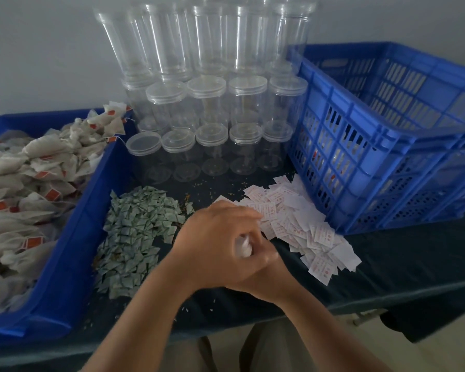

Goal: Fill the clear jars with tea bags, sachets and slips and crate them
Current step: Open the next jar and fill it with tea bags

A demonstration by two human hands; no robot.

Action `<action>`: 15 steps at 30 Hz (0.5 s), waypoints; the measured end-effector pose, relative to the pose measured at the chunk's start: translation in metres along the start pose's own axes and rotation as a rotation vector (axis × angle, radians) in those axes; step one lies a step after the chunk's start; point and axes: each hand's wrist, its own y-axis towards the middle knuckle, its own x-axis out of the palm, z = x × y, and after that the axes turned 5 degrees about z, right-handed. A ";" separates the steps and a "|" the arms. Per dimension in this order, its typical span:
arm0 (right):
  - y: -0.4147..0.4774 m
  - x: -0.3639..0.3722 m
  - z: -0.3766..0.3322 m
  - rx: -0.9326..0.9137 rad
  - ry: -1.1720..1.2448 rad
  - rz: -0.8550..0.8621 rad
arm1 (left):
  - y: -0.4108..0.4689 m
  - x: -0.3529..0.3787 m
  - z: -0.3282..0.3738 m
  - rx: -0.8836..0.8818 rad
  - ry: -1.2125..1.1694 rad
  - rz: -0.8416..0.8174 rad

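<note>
My left hand (215, 237) and my right hand (269, 275) meet over the table's middle, fingers curled round a small white blurred item (243, 247); I cannot tell what it is. Green sachets (137, 232) lie heaped just left of my hands. White slips (293, 216) with red print spread to the right, touching my left fingertips. Tea bags (38, 170) with orange tags fill the blue tray (73, 237) at the left. Stacked clear jars (207, 103) with lids stand behind; one front jar (143, 145) has no lid. The blue crate (387, 135) sits tilted at the right.
A dark cloth (387, 264) covers the table, strewn with small crumbs. Its front edge runs just below my wrists. Through the crate's slots some jars with contents show dimly. A pale wall stands behind the jar stack.
</note>
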 end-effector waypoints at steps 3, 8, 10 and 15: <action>0.000 -0.001 0.001 -0.051 0.051 -0.041 | 0.000 -0.012 -0.025 0.094 -0.368 -0.127; -0.001 0.004 -0.003 -0.029 0.040 -0.035 | 0.000 -0.019 -0.012 0.027 -0.171 -0.213; -0.001 0.005 -0.004 -0.020 0.001 -0.045 | -0.005 -0.014 0.000 -0.219 -0.020 -0.177; -0.004 0.005 0.003 0.017 -0.056 -0.046 | -0.002 0.009 0.019 -0.420 0.102 0.004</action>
